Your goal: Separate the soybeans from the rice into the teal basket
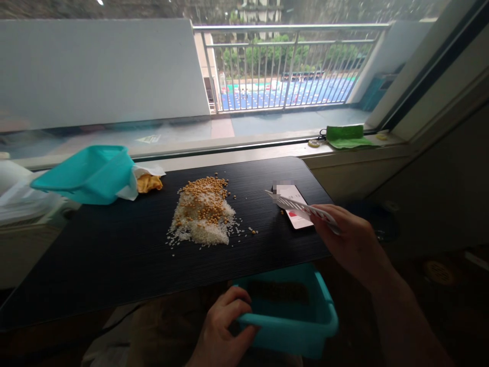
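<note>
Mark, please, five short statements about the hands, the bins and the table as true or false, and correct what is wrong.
1. The left hand grips the rim of a teal bin. True.
2. The right hand holds a white slotted tool. True.
3. A pile of white grains and yellow beans is inside that bin. False: it lies on the black table.
4. A second teal bin shows at the picture's left. True.
5. Nothing lies to the right of the pile. False: a phone lies there.
</note>
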The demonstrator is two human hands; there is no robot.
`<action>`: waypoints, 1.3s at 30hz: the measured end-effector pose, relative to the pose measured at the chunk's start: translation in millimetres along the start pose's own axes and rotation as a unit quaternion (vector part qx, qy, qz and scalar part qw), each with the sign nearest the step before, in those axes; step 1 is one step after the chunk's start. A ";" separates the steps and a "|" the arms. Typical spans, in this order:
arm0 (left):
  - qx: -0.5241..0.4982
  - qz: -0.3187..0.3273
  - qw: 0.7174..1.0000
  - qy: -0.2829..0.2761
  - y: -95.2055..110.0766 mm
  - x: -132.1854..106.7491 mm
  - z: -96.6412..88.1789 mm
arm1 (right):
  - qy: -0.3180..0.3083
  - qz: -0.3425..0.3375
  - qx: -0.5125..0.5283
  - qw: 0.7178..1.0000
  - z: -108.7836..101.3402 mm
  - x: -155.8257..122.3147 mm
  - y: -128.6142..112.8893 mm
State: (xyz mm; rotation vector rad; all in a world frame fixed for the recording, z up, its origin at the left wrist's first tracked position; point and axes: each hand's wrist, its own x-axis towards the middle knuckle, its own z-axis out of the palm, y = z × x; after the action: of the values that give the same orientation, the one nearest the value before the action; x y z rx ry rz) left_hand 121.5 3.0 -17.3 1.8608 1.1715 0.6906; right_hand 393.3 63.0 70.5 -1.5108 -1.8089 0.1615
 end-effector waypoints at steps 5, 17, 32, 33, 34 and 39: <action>-0.007 -0.005 1.000 -0.006 2.8 2.0 2.0 | -0.014 0.021 0.010 1.000 0.5 -2.4 -0.8; -0.048 0.005 0.999 0.001 8.9 8.7 7.2 | 0.032 0.162 0.015 0.986 -41.9 -40.1 -5.0; -0.106 -0.008 0.994 -0.040 19.4 26.8 25.9 | 0.202 0.412 0.230 0.858 -47.1 -99.0 82.0; -0.104 -0.009 0.994 -0.041 19.6 27.4 26.5 | 0.190 0.405 0.247 0.860 -43.7 -97.8 81.8; -0.101 -0.010 0.994 -0.042 19.6 27.6 26.5 | 0.184 0.394 0.259 0.862 -41.0 -96.6 80.2; -0.092 -0.013 0.995 -0.035 18.0 25.3 23.7 | 0.192 0.359 0.254 0.877 -41.7 -95.3 71.4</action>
State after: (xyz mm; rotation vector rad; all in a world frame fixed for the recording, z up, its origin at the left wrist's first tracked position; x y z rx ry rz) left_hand 158.9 13.5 -13.6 1.7006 1.0492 0.6901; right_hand 476.4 -15.6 17.2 -1.5998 -0.7423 0.5999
